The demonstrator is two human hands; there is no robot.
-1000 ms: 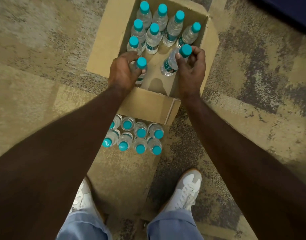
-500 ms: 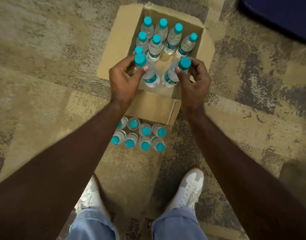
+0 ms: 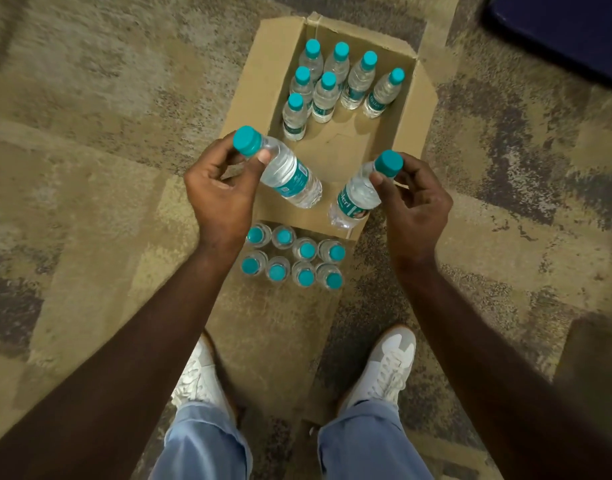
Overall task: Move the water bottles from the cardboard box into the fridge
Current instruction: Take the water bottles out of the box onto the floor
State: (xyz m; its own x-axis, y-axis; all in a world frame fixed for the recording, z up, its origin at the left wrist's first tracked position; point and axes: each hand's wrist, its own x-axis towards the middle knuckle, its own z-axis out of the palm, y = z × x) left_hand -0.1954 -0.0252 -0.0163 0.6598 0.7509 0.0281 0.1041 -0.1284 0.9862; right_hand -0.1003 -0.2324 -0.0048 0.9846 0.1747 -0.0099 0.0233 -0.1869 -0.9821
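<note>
Your left hand (image 3: 221,192) pinches the neck of one tilted water bottle (image 3: 287,173) just below its teal cap. Your right hand (image 3: 413,202) pinches a second bottle (image 3: 354,199) the same way. Both bottles hang above the near end of the cardboard box (image 3: 412,133). Seven bottles (image 3: 327,95) stand upright inside it. Eight more (image 3: 294,258) stand grouped on the carpet (image 3: 89,168) beside its near wall.

Left hand (image 3: 221,188) and right hand (image 3: 415,202) each with a teal-capped bottle above the open cardboard box (image 3: 406,133).
</note>
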